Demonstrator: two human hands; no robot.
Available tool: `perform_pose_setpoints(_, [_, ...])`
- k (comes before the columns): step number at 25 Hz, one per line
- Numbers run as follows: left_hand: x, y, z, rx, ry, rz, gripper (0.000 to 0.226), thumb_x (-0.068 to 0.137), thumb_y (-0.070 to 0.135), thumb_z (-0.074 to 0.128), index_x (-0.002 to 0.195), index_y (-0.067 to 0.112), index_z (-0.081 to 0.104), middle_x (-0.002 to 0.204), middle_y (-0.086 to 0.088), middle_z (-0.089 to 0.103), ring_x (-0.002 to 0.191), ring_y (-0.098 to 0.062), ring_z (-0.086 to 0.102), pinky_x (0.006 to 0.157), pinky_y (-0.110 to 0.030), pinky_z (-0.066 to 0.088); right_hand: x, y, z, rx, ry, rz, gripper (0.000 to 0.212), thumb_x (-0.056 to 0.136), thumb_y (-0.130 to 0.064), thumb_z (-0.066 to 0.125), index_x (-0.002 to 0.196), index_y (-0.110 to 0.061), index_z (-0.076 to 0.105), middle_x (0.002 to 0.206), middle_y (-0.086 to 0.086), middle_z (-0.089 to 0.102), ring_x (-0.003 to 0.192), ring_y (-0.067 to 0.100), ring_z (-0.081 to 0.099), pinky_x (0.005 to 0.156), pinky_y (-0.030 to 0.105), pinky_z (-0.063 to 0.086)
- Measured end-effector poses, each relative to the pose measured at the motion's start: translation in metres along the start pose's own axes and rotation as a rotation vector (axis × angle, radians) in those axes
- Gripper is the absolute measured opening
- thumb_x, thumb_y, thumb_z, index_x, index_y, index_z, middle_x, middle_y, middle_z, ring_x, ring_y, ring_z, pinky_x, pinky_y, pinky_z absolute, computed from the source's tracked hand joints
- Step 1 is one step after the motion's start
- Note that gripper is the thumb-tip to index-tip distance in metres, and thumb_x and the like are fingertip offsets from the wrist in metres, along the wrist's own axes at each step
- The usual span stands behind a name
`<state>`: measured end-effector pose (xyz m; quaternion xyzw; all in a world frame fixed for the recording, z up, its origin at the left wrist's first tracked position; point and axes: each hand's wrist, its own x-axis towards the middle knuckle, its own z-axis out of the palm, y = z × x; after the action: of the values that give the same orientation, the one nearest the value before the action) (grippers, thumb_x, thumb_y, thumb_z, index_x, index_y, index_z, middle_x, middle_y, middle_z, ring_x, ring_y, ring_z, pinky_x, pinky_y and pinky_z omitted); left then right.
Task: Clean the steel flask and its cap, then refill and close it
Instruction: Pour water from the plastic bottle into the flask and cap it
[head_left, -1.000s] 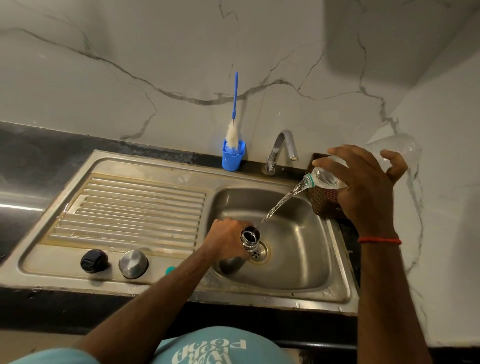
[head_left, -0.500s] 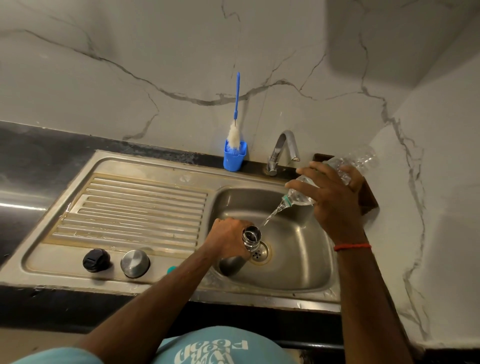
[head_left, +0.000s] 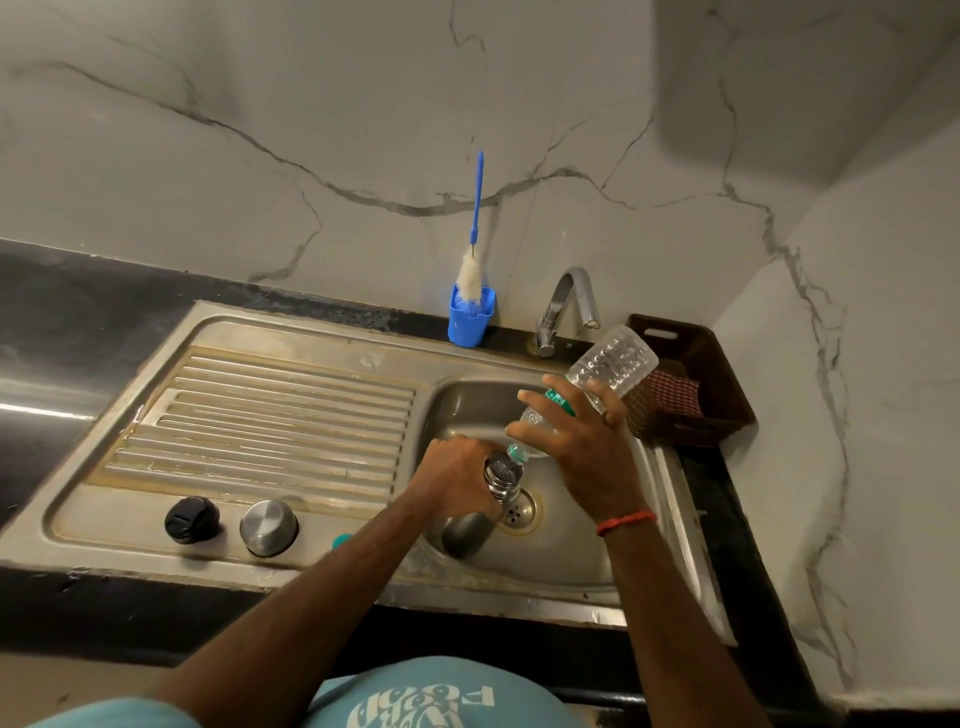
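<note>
Standing where, the steel flask (head_left: 496, 480)? the first is asking.

Down in the sink (head_left: 571, 561), the second is answering, leaning with its open mouth up and its lower end just beside the drain (head_left: 519, 512). Whether it is resting on the basin floor, I cannot tell.

And the fingers?

The left hand (head_left: 457, 478) is wrapping around the upper body, fingers curled close together around the steel. The neck and mouth are sticking out past the hand, toward the right.

What is the right hand (head_left: 576, 441) doing?

It is gripping a clear plastic bottle (head_left: 608, 364) around its lower half, fingers spread apart across the near side and thumb hooking over the far side. The bottle is tilting neck-down, and its mouth is meeting the flask's rim. A red thread (head_left: 626, 521) is circling that wrist.

Where are the caps lying?

On the drainboard (head_left: 270, 415), well apart from the flask: a black cap (head_left: 192, 519) and a steel cap (head_left: 268, 527) are sitting side by side near the front edge.

And further out?

A tap (head_left: 566, 306) is arching behind the basin. Left of it a blue holder (head_left: 470, 322) is carrying a bottle brush (head_left: 475, 208), handle up against the marble wall. A brown basket (head_left: 727, 395) is sitting at the right with a checked cloth (head_left: 675, 389) inside.
</note>
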<state>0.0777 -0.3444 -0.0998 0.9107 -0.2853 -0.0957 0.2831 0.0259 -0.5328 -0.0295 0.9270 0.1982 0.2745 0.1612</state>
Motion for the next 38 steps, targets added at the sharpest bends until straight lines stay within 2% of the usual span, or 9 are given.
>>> perform_pose_setpoints(6, [0.000,-0.003,-0.003,-0.008,0.021,-0.010,0.068,0.057,0.054,0.086,0.118,0.031,0.065,0.106,0.009,0.075,0.095,-0.010,0.069,0.089,-0.038,0.057,0.006,0.005,-0.002,0.036,0.117,0.014,0.037,0.083,-0.019,0.066,0.115,-0.037,0.068,0.141,-0.001,0.058,0.138,0.027,0.038,0.112,0.048,0.020])
perform_pose_setpoints(10, [-0.002,-0.003,-0.006,-0.018,0.056,-0.018,0.063,0.059,0.056,0.086,0.114,0.032,0.066,0.103,0.011,0.075,0.091,-0.007,0.068,0.086,-0.034,0.058,0.013,0.004,0.000,0.057,0.112,-0.004,0.037,0.082,-0.020,0.070,0.114,-0.038,0.068,0.138,-0.002,0.060,0.135,0.027,0.045,0.112,0.048,0.019])
perform_pose_setpoints(15, [-0.004,0.001,-0.018,-0.058,0.142,-0.025,0.056,0.061,0.053,0.088,0.107,0.031,0.068,0.099,0.010,0.075,0.086,-0.003,0.066,0.084,-0.024,0.054,0.019,0.003,0.000,0.172,0.043,0.150,0.061,0.080,-0.009,0.074,0.132,-0.038,0.058,0.133,-0.003,0.061,0.124,0.024,0.053,0.101,0.046,0.034])
perform_pose_setpoints(19, [-0.005,0.003,-0.031,-0.085,0.229,-0.017,0.064,0.062,0.052,0.088,0.119,0.030,0.068,0.108,0.008,0.075,0.096,-0.004,0.068,0.090,-0.022,0.052,0.029,0.014,-0.003,0.288,-0.013,0.202,0.080,0.073,-0.039,0.084,0.144,-0.032,0.047,0.127,-0.004,0.064,0.112,0.020,0.057,0.086,0.039,0.043])
perform_pose_setpoints(23, [-0.014,0.007,-0.046,-0.087,0.353,-0.060,0.062,0.061,0.051,0.088,0.116,0.031,0.070,0.102,0.009,0.077,0.086,-0.001,0.066,0.082,-0.020,0.052,0.039,0.014,-0.008,0.712,-0.012,0.380,0.097,0.061,-0.057,0.087,0.144,-0.026,0.048,0.121,-0.003,0.065,0.105,0.018,0.058,0.083,0.036,0.052])
perform_pose_setpoints(26, [-0.030,0.009,-0.054,-0.261,0.499,-0.099,0.056,0.058,0.037,0.091,0.110,0.027,0.074,0.095,0.012,0.076,0.083,0.002,0.066,0.078,-0.017,0.050,0.044,0.004,-0.006,1.075,-0.041,0.495,0.086,0.058,-0.050,0.091,0.131,-0.029,0.052,0.119,-0.010,0.060,0.110,0.010,0.054,0.091,0.030,0.048])
perform_pose_setpoints(30, [-0.047,0.011,-0.068,-0.366,0.680,-0.145,0.059,0.058,0.021,0.096,0.111,0.020,0.072,0.098,0.013,0.073,0.092,0.000,0.068,0.081,-0.015,0.054,0.048,-0.017,-0.001,1.368,-0.065,0.473,0.078,0.061,-0.036,0.093,0.127,-0.029,0.052,0.113,-0.019,0.063,0.105,-0.005,0.060,0.085,0.010,0.048])
perform_pose_setpoints(34, [-0.057,0.003,-0.091,-0.304,0.717,-0.180,0.069,0.059,0.031,0.093,0.122,0.016,0.069,0.109,0.001,0.075,0.099,-0.009,0.070,0.089,-0.031,0.059,0.047,-0.037,0.005,1.518,-0.100,0.547,0.083,0.061,-0.030,0.094,0.130,-0.029,0.049,0.117,-0.013,0.065,0.107,0.003,0.063,0.085,0.023,0.055])
perform_pose_setpoints(38, [-0.072,-0.005,-0.110,-0.393,0.819,-0.242,0.065,0.056,0.022,0.097,0.116,0.021,0.071,0.105,0.007,0.076,0.096,-0.006,0.071,0.087,-0.030,0.060,0.049,-0.063,0.008,1.690,-0.274,0.450,0.074,0.056,-0.016,0.096,0.119,-0.024,0.059,0.105,-0.014,0.072,0.098,0.004,0.069,0.077,0.023,0.059])
